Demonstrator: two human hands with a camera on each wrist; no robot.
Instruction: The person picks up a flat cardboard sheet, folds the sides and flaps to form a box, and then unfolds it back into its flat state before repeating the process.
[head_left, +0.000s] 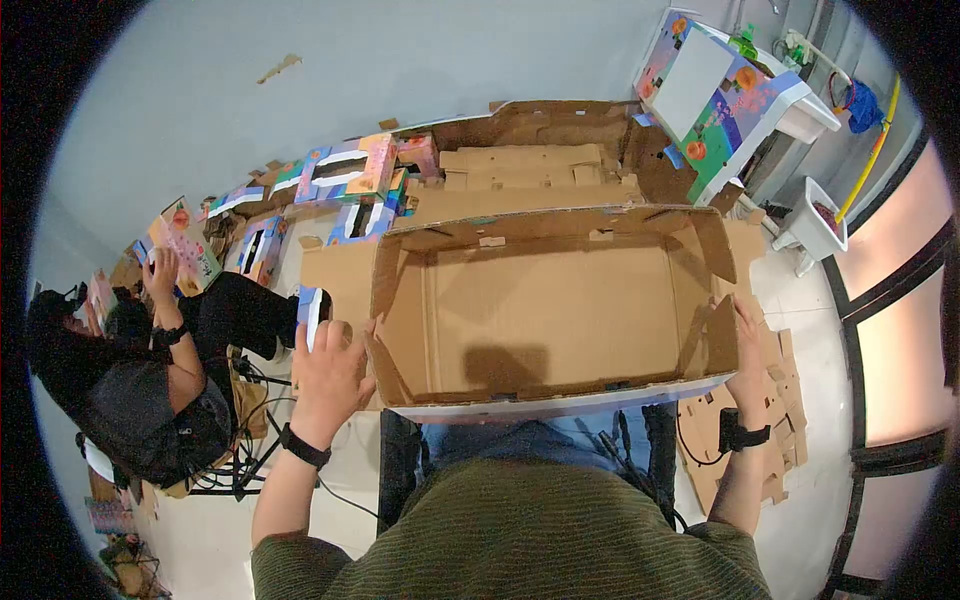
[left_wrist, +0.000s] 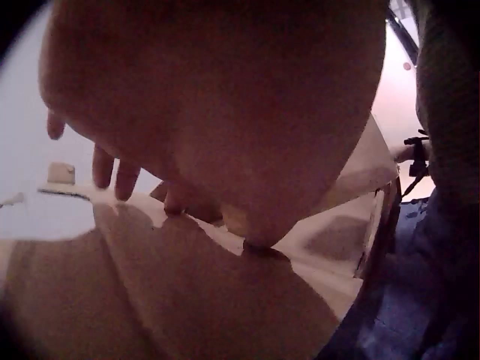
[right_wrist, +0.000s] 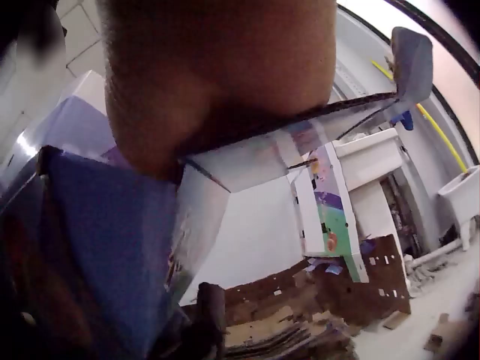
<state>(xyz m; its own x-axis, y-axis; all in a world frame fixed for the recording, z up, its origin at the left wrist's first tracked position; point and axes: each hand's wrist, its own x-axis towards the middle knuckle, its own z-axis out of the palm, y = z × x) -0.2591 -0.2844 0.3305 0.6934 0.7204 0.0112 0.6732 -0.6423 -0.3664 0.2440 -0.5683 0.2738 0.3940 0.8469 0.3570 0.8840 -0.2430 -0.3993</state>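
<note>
A large open-topped cardboard box (head_left: 550, 310), plain brown inside, stands over the person's lap in the head view. Beside its left end is the left hand (head_left: 335, 380), fingers spread and slightly bent, with the thumb close to the box edge. The left wrist view shows several of that hand's fingertips (left_wrist: 126, 184) right at a brown cardboard edge. At the box's right end, the right hand (head_left: 748, 355) holds the end wall, fingers along its outside. Most right fingers are hidden in the right wrist view, where the box's printed outer face (right_wrist: 112, 225) shows.
Flat cardboard sheets (head_left: 525, 168) lie beyond the box, and more cardboard (head_left: 785, 400) lies on the floor at right. Several printed boxes (head_left: 345, 170) stand at the back left. Another person (head_left: 130, 400) sits at left. A printed box (head_left: 690, 85) leans near a white sink (head_left: 808, 115).
</note>
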